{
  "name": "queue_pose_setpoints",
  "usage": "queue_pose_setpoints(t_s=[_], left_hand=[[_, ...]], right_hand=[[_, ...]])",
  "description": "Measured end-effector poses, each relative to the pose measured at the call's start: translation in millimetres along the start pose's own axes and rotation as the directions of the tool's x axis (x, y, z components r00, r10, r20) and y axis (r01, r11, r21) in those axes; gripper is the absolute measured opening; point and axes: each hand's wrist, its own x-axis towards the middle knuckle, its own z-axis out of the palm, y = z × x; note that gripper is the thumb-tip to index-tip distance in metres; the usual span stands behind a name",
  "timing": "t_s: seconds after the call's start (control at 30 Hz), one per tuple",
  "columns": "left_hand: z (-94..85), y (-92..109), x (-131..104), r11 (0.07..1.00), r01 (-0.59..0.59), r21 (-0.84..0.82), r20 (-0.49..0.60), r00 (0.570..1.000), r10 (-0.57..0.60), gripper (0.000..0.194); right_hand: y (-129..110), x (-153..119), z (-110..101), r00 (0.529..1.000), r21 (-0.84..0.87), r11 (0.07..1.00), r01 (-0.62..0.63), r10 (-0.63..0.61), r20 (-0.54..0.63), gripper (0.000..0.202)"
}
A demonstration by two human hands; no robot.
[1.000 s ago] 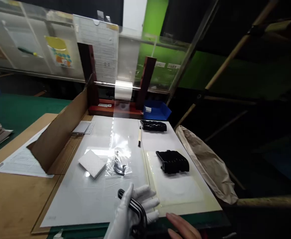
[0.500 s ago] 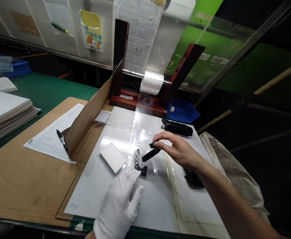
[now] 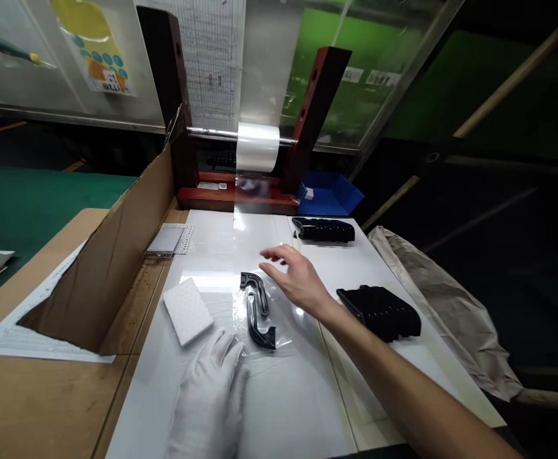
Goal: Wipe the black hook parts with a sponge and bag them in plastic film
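Two black curved handle-like parts lie on clear plastic film on a white board, their bends facing opposite ways: an upper part [image 3: 260,291] and a lower part [image 3: 256,326]. My right hand [image 3: 295,277], bare, hovers just right of the upper part with thumb and fingers apart and nothing between them. In a white glove, my left hand [image 3: 209,395] is near the board, below and left of the lower part. Its fingers are stretched out and it holds nothing. A white textured pad [image 3: 188,311] lies just beyond the gloved fingertips.
A roll of clear film [image 3: 258,148] hangs on a rod in a dark red stand [image 3: 241,201]. Black ridged parts stand in a far stack [image 3: 327,231] and a near stack [image 3: 381,311] at right. Behind is a blue bin [image 3: 331,194]; a cardboard divider [image 3: 111,255] stands left.
My right hand has let go of a black curved part, which now lies beside the other on the film. My left hand has drawn back slightly. The whole view has shifted.
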Motion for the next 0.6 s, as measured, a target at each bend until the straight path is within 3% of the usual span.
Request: queue_pose_setpoints(t_s=[0.07,0.2,0.37,0.5,0.6], left_hand=[[-1.5,0,5,0.999,0.018,-0.041,0.027,0.999,-0.017,0.020],[-5.6,-1,22,1.000,0.020,-0.018,0.130,0.991,-0.018,0.022],[-9.4,-6,29,0.997,-0.060,0.042,0.244,0.969,0.048,0.025],[-25.0,-8,-1,0.990,-0.138,-0.034,0.334,0.932,0.142,0.027],[-43.9,-1,-18,0.985,-0.134,-0.109,0.397,0.903,0.167,0.027]], right_hand=[[0,-46,-8,0.999,0.014,1.000,-0.017,0.018,-0.037,0.025],[12,-117,1,0.999,-0.004,1.000,0.009,-0.009,0.041,0.009],[20,-139,20,0.994,-0.050,0.993,0.106,-0.105,0.026,0.014],[21,-161,19,0.980,-0.036,0.981,0.191,-0.188,0.061,0.012],[25,-184,23,0.971,-0.015,0.973,0.231,-0.229,0.069,0.010]])
